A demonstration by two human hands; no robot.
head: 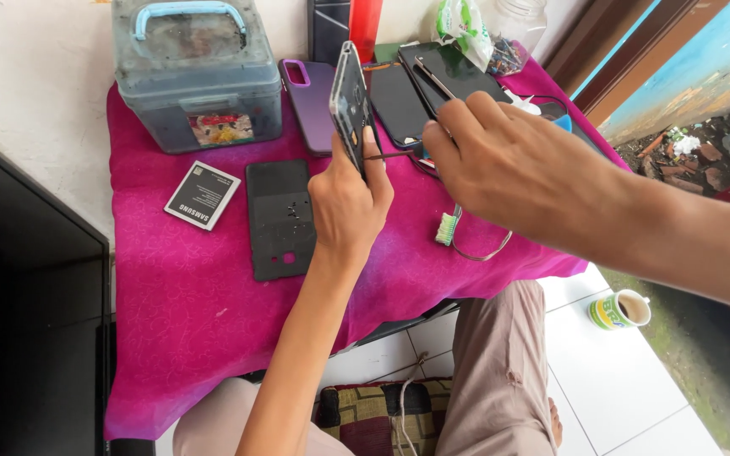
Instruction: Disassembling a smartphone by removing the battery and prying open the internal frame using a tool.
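The left hand (348, 198) has its fingers closed around an opened grey phone body (351, 103), held upright on edge above the pink cloth-covered surface (213, 287). The right hand (509, 169) pinches a thin dark tool (390, 155) whose tip meets the phone beside the left fingertips. A black back cover (279, 218) lies just left of the left hand.

Bare pink cloth (213, 338) lies open in front; the plastic box (196, 76) and phones (399, 101) crowd the back
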